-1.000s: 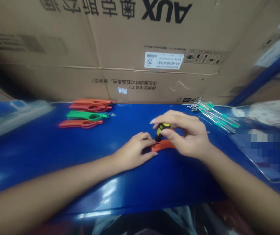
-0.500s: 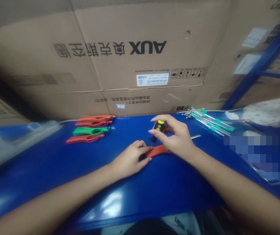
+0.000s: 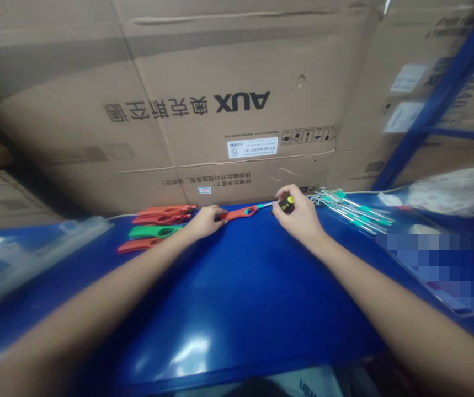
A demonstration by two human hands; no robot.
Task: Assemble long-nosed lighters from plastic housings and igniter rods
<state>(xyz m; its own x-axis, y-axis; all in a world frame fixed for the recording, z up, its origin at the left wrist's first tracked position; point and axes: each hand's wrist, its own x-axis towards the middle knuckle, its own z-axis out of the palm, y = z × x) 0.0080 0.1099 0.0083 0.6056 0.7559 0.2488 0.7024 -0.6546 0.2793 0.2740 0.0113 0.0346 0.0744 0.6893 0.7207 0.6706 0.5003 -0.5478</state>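
My left hand [image 3: 204,221] is closed on the left end of an orange plastic handle [image 3: 237,214], near the back of the blue table. At the handle's other end a green collar and a thin metal rod [image 3: 266,205] point right. My right hand [image 3: 301,218] grips a black and yellow screwdriver [image 3: 287,204], whose thin shaft slants down to the left, apart from the handle. Just behind my left wrist lie several similar pieces: orange handles [image 3: 164,213] and a green handle [image 3: 152,231]. Right of my right hand is a bundle of metal rods with green parts [image 3: 355,210].
Large cardboard boxes [image 3: 187,138] stand along the back of the blue table [image 3: 220,298]. Clear plastic packaging [image 3: 54,251] lies at the left. A white bag [image 3: 452,187] sits at the right, by a blue metal frame [image 3: 410,138].
Both hands have moved toward the back of the table, the left one carrying the orange handle leftward. The screwdriver has come away from the handle, which now shows its rod end.
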